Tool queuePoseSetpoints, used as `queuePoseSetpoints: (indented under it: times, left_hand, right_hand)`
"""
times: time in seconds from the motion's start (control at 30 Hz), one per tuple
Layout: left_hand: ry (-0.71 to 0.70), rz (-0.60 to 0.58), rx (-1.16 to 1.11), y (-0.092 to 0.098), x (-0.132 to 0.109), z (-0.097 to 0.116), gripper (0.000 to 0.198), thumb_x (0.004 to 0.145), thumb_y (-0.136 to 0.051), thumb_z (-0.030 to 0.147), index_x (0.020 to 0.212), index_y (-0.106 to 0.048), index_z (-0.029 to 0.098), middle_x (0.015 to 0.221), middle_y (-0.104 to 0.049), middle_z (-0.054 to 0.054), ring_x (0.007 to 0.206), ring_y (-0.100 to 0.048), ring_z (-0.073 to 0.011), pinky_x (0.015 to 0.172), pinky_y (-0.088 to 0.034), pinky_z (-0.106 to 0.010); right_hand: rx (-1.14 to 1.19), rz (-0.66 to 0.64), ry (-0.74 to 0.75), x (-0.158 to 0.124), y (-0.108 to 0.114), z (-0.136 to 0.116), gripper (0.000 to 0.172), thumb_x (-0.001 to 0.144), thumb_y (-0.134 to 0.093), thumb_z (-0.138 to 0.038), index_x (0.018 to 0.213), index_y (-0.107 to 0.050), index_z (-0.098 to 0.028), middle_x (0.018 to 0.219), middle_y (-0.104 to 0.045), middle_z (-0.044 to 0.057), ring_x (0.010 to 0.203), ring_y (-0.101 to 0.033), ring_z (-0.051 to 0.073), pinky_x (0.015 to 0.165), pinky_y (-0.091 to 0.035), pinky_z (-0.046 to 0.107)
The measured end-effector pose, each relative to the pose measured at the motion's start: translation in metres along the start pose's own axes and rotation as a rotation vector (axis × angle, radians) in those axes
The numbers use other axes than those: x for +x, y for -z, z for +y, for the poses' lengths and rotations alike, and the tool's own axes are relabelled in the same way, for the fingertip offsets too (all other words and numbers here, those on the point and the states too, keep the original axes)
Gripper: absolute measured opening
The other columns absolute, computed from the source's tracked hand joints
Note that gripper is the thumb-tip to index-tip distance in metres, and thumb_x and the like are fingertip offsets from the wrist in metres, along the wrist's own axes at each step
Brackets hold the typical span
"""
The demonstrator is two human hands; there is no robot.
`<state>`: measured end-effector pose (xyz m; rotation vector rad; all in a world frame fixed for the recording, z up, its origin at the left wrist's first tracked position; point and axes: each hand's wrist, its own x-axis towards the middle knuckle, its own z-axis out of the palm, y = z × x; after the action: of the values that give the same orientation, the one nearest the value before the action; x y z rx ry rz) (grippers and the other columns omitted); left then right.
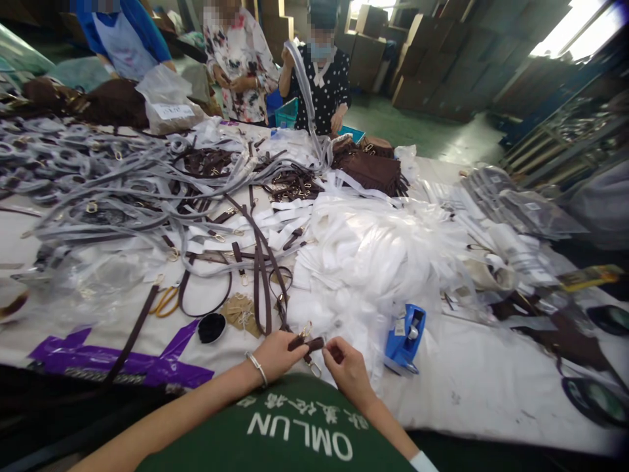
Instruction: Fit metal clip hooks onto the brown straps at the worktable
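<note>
My left hand (278,354) and my right hand (346,367) meet at the near table edge. Both pinch the end of a dark brown strap (310,343) that carries a small metal clasp (314,368). The left hand wears a silver bracelet. More brown straps (263,262) trail away from the hands toward the middle of the table. A heap of white wrapping sheets (373,255) lies just beyond my right hand.
A blue tape dispenser (407,334) stands right of my hands. Yellow-handled scissors (164,300), a black round object (211,327) and purple plastic (113,360) lie to the left. Grey wrapped straps (98,177) cover the far left. Three people stand at the table's far side.
</note>
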<state>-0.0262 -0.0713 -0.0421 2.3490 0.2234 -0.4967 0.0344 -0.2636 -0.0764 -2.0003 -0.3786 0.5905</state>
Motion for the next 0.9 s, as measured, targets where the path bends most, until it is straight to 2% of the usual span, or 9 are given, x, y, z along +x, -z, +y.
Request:
queuePoseSetpoints:
  times: [0.17,0.23,0.3,0.37,0.43,0.53,0.7,0.8,0.9]
  left_hand:
    - [-0.022,0.066,0.203,-0.006,0.003,0.006,0.034,0.086,-0.044,0.041,0.078,-0.066,0.015,0.074,-0.069,-0.010,0.070,-0.065,-0.0246,0.059,-0.041,-0.028]
    - [-0.055,0.060,0.188,-0.007,0.007,0.008,0.035,0.087,-0.042,0.041,0.082,-0.064,0.015,0.078,-0.070,-0.013,0.074,-0.066,-0.0271,0.065,-0.044,-0.032]
    - [-0.058,-0.057,-0.051,-0.005,0.011,0.005,0.040,0.089,-0.036,0.044,0.083,-0.062,0.014,0.077,-0.069,-0.012,0.073,-0.066,-0.0252,0.065,-0.046,-0.032]
    - [-0.032,-0.242,-0.426,-0.003,0.012,-0.004,0.048,0.090,-0.031,0.052,0.087,-0.059,0.013,0.077,-0.069,-0.011,0.069,-0.065,-0.0224,0.063,-0.048,-0.031]
    - [-0.021,-0.387,-0.728,-0.002,0.008,-0.019,0.055,0.086,-0.034,0.061,0.095,-0.057,0.013,0.082,-0.069,-0.011,0.070,-0.065,-0.0210,0.064,-0.050,-0.030]
    - [-0.077,-0.428,-0.832,-0.006,-0.004,-0.043,0.059,0.078,-0.046,0.069,0.092,-0.059,0.013,0.078,-0.067,-0.008,0.070,-0.063,-0.0187,0.070,-0.049,-0.029]
    - [-0.074,-0.298,-0.609,-0.011,-0.014,-0.060,0.051,0.087,-0.037,0.059,0.087,-0.061,0.014,0.051,-0.052,0.002,0.046,-0.046,-0.0110,0.050,-0.038,-0.021]
    - [-0.204,-0.116,-0.221,-0.004,-0.013,-0.060,0.041,0.091,-0.035,0.043,0.081,-0.063,0.016,0.060,-0.060,-0.002,0.057,-0.056,-0.0148,0.057,-0.040,-0.023]
    - [-0.387,-0.080,0.157,0.003,-0.012,-0.058,0.029,0.089,-0.044,0.037,0.095,-0.067,0.022,0.076,-0.069,-0.007,0.069,-0.064,-0.0205,0.061,-0.041,-0.026]
  right_hand:
    - [0.109,-0.035,-0.034,-0.002,-0.015,-0.012,0.018,0.081,-0.059,-0.035,0.071,-0.055,-0.020,0.059,-0.056,-0.003,0.055,-0.053,0.014,0.053,-0.039,0.025]
    - [0.177,-0.045,-0.055,-0.001,-0.019,-0.015,0.020,0.081,-0.059,-0.037,0.072,-0.055,-0.020,0.060,-0.058,-0.002,0.056,-0.055,0.014,0.053,-0.042,0.025]
    - [0.245,-0.042,-0.083,0.001,-0.020,-0.016,0.022,0.082,-0.058,-0.040,0.075,-0.054,-0.020,0.062,-0.060,-0.001,0.058,-0.058,0.016,0.055,-0.046,0.026]
    - [0.295,-0.019,-0.112,0.004,-0.017,-0.014,0.024,0.082,-0.057,-0.042,0.077,-0.053,-0.019,0.064,-0.061,0.001,0.061,-0.061,0.017,0.058,-0.050,0.028]
    - [0.314,0.023,-0.133,0.006,-0.012,-0.011,0.025,0.082,-0.056,-0.044,0.079,-0.053,-0.019,0.067,-0.062,0.002,0.063,-0.063,0.018,0.061,-0.052,0.030]
    - [0.289,0.087,-0.142,0.005,-0.009,-0.012,0.025,0.082,-0.057,-0.043,0.079,-0.053,-0.019,0.068,-0.061,0.002,0.063,-0.062,0.018,0.060,-0.051,0.030]
    - [0.131,0.131,-0.089,-0.011,-0.033,-0.032,0.019,0.079,-0.060,-0.036,0.071,-0.056,-0.020,0.059,-0.056,-0.002,0.055,-0.053,0.014,0.053,-0.041,0.025]
    - [0.072,0.131,-0.101,-0.020,-0.053,-0.034,0.015,0.077,-0.061,-0.032,0.069,-0.056,-0.021,0.056,-0.054,-0.004,0.052,-0.051,0.013,0.052,-0.039,0.024]
    - [0.088,0.161,-0.217,-0.024,-0.066,-0.023,0.014,0.080,-0.054,-0.033,0.072,-0.053,-0.021,0.054,-0.054,-0.004,0.043,-0.052,0.013,0.041,-0.038,0.023]
